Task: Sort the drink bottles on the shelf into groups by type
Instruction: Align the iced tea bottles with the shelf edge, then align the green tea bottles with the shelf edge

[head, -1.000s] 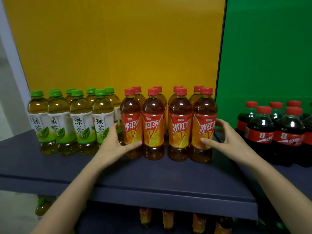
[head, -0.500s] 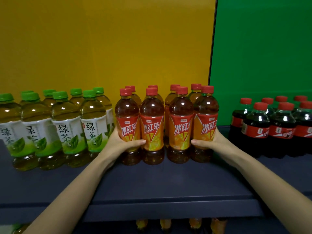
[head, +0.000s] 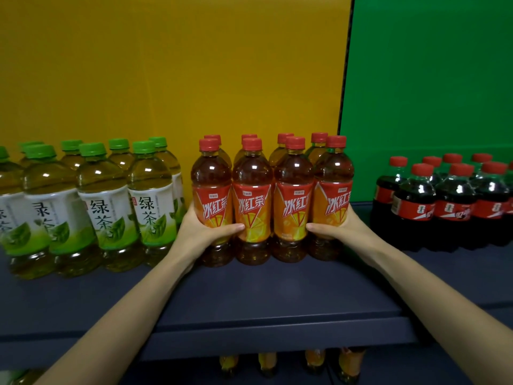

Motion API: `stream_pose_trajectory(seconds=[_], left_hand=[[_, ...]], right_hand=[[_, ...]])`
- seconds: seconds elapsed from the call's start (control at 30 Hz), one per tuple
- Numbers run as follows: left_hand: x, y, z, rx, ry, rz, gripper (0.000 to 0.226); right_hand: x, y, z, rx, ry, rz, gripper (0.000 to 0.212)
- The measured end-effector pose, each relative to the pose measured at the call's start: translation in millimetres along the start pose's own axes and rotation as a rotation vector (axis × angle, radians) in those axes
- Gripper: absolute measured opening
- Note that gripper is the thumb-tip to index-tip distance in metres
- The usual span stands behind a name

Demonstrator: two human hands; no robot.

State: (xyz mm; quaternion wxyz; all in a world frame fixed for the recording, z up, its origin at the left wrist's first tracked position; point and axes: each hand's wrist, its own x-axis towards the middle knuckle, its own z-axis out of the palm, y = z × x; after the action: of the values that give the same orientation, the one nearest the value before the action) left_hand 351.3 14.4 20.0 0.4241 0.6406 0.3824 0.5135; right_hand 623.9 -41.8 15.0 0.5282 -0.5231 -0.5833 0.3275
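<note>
Several iced red tea bottles (head: 252, 201) with red caps and orange-red labels stand in two tight rows at the middle of the dark shelf (head: 263, 295). My left hand (head: 202, 232) wraps the leftmost front bottle, thumb across its label. My right hand (head: 341, 229) clasps the rightmost front bottle the same way, so the group is squeezed between both hands. Several green tea bottles (head: 108, 204) with green caps stand in a group to the left. Several cola bottles (head: 449, 204) with red caps stand to the right, apart from the red tea.
A yellow back panel (head: 177, 65) stands behind the teas and a green panel (head: 430, 73) behind the colas. Bare shelf surface lies in front of the bottles up to the front edge. On the lower shelf more orange-labelled bottles (head: 266, 362) show below the edge.
Both hands closed in from beside the red tea group and now grip its outer front bottles. The view has moved closer and shifted right, so the green teas sit further left.
</note>
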Motion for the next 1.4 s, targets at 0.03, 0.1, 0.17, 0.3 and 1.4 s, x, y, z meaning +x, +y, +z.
stream_pose_trajectory(seconds=[0.03,0.1,0.17,0.3,1.4], left_hand=[[-0.4,0.8,0.6,-0.004,0.000,-0.002,0.085],[-1.6,3.1,-0.1,-0.004,-0.007,-0.012,0.083],[-3.7,5.1,-2.2,0.028,-0.024,-0.027,0.081],[-18.4,8.4,-10.0,0.163,-0.035,-0.046,0.077],[-96.7,-12.0,-285.0,1.359,0.367,0.233,0.019]], right_hand=[[0.1,-0.6,-0.4,-0.012,0.003,0.000,0.095],[-0.6,-2.8,-2.7,-0.054,-0.003,0.012,0.098],[-5.3,-7.6,-6.0,-0.125,-0.009,0.045,0.103],[-25.8,-19.3,-10.0,-0.381,0.054,0.108,0.102],[-37.6,-66.6,226.7,-0.666,-0.043,-0.452,0.059]])
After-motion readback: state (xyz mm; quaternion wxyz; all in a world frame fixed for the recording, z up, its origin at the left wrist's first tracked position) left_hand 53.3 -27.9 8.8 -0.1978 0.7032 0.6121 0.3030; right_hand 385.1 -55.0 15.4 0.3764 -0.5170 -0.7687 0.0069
